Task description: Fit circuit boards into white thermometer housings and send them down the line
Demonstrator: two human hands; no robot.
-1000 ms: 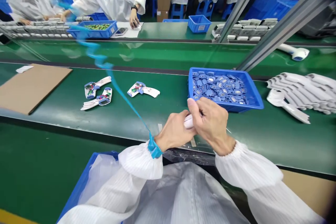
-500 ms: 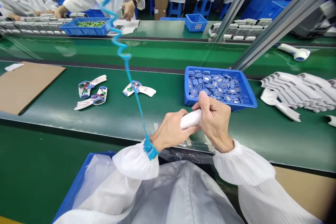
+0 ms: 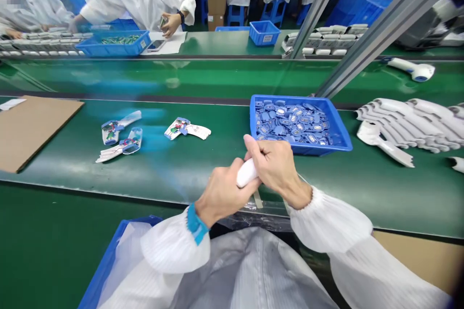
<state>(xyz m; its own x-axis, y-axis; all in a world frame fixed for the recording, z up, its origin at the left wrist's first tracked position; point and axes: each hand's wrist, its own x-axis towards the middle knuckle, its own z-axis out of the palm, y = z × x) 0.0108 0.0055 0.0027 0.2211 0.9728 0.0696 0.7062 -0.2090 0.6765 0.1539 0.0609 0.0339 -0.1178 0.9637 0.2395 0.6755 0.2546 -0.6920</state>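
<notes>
Both my hands are closed around a white plastic housing (image 3: 247,173), mostly hidden by my fingers. My left hand (image 3: 223,190) wraps its near end, with a blue strap on the wrist. My right hand (image 3: 275,164) grips the far end, its thumb lying over the top. Just beyond my right hand stands a blue bin (image 3: 337,128) full of small blue plastic parts (image 3: 290,120). Left of my hands lie an opened white housing with wired circuitry (image 3: 186,129) and two more such opened units (image 3: 126,145).
Stacked white shell halves (image 3: 413,120) lie at right, beside one loose shell (image 3: 384,142). A cardboard sheet (image 3: 39,125) covers the bench's left end. A slanted metal post (image 3: 362,43) rises beyond the bin. Across the line, a co-worker's hand (image 3: 172,24) holds a small item.
My hands and the white housing have shifted slightly left and toward me, still gripping. The coiled blue cord has swung into a blur. The co-worker's hand has turned a little.
</notes>
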